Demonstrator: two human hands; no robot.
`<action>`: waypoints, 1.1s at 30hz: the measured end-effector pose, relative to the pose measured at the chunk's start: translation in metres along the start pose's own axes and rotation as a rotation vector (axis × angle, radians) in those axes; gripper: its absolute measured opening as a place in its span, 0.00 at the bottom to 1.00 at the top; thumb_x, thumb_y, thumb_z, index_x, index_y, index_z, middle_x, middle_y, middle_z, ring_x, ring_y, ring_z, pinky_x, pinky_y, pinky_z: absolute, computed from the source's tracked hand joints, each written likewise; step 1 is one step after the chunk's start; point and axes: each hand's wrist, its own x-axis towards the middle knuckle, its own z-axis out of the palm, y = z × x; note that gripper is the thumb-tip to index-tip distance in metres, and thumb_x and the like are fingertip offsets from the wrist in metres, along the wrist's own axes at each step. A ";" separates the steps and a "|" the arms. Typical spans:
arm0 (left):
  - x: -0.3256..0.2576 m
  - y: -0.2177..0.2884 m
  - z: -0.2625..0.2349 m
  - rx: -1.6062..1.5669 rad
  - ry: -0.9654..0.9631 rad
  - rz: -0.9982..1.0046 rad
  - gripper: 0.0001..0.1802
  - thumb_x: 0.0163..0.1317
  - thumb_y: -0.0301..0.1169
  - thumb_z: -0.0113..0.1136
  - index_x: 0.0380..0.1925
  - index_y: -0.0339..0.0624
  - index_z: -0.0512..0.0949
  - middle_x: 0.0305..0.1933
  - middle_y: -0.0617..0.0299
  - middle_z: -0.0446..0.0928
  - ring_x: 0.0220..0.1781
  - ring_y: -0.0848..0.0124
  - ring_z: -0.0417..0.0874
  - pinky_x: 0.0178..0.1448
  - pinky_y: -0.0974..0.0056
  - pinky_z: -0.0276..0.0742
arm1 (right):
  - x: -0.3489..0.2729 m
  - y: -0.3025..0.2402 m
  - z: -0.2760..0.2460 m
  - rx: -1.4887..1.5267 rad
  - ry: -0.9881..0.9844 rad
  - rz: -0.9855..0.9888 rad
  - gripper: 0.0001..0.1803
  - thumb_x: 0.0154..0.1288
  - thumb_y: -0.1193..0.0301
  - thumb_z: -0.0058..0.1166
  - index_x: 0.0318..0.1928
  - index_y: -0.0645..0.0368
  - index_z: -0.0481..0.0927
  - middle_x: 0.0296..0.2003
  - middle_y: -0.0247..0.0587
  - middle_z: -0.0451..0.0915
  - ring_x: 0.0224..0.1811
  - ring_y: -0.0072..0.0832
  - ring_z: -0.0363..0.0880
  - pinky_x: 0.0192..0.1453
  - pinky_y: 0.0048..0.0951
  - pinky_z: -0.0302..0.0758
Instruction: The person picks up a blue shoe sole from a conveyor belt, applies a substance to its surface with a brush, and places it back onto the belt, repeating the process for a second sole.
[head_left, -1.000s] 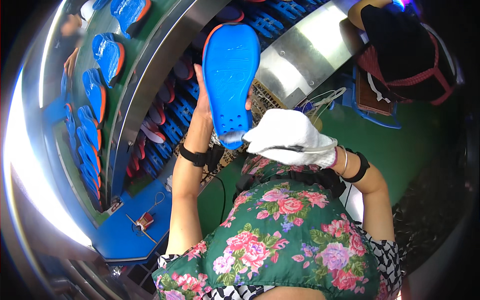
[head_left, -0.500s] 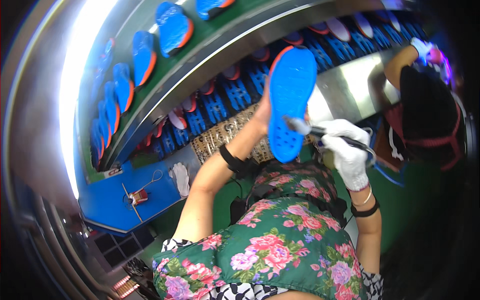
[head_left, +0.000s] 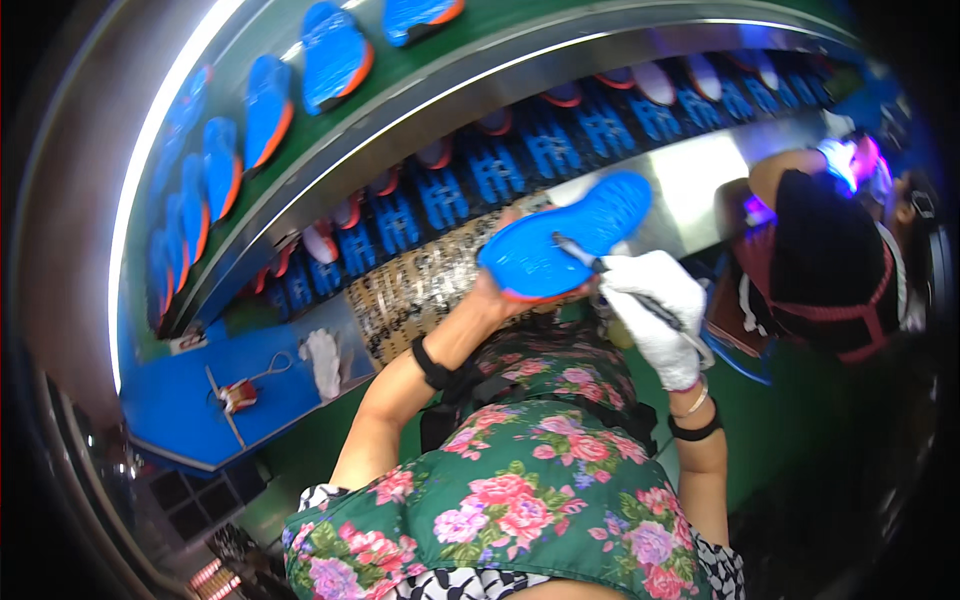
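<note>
My bare left hand [head_left: 488, 292] grips a bright blue shoe sole [head_left: 540, 250] by its wider end, where an orange rim shows underneath. The sole is tilted, with its narrower end toward the upper right; its face looks glossy. Most of my left fingers are hidden beneath it. In a white knit glove, my right hand [head_left: 655, 312] is closed around a brush [head_left: 590, 258] with a dark handle. The brush's tip appears to touch the middle of the sole's face.
Several blue-and-orange soles [head_left: 335, 55] stand along a green belt [head_left: 280, 130] at upper left. Below it runs a rack of dark blue holders [head_left: 440, 195]. A blue table [head_left: 170, 400] carries a small red item [head_left: 238, 396] and a white glove [head_left: 323, 362]. Another person [head_left: 825, 260] works at right.
The sole has swung from nearly upright to a slant, its orange-rimmed end now at lower left. The brush has gone from near the small holes to mid-sole. The view has shifted slightly.
</note>
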 end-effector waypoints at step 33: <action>0.025 -0.040 0.024 0.538 0.325 0.274 0.53 0.64 0.69 0.55 0.77 0.43 0.58 0.76 0.46 0.66 0.74 0.47 0.71 0.76 0.38 0.66 | 0.031 -0.026 -0.010 -0.299 0.179 -0.288 0.17 0.56 0.79 0.67 0.48 0.58 0.89 0.45 0.43 0.89 0.43 0.38 0.87 0.50 0.37 0.81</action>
